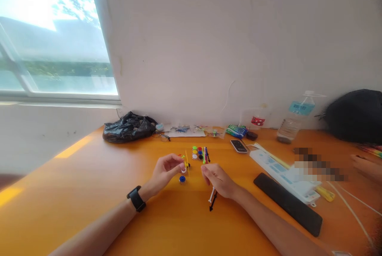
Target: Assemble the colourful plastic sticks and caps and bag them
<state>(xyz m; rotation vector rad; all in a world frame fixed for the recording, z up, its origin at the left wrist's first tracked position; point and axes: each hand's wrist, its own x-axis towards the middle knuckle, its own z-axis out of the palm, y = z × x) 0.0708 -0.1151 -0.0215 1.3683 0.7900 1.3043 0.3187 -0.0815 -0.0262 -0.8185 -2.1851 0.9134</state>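
My left hand (168, 168), with a black watch (136, 199) on its wrist, has thumb and index finger pinched together. A small white round piece (184, 170) shows right under the thumb tip; what the pinch holds is unclear. Beside it are a thin yellow stick (187, 162) and a blue round piece (182, 179). My right hand (219, 180) is closed with its fingertips together, their contents hidden. A white stick (211, 195) and a black arrow-shaped stick (213, 202) stick out below it; whether they are gripped or lie on the table, I cannot tell.
Several coloured round pieces (195, 152) stand in rows beyond my hands, beside coloured sticks (205, 155). To the right lie a black slab (288, 204), a white power strip (283, 174) and a phone-like device (239, 146). A black bag (129, 127) and bottle (294, 118) stand by the wall.
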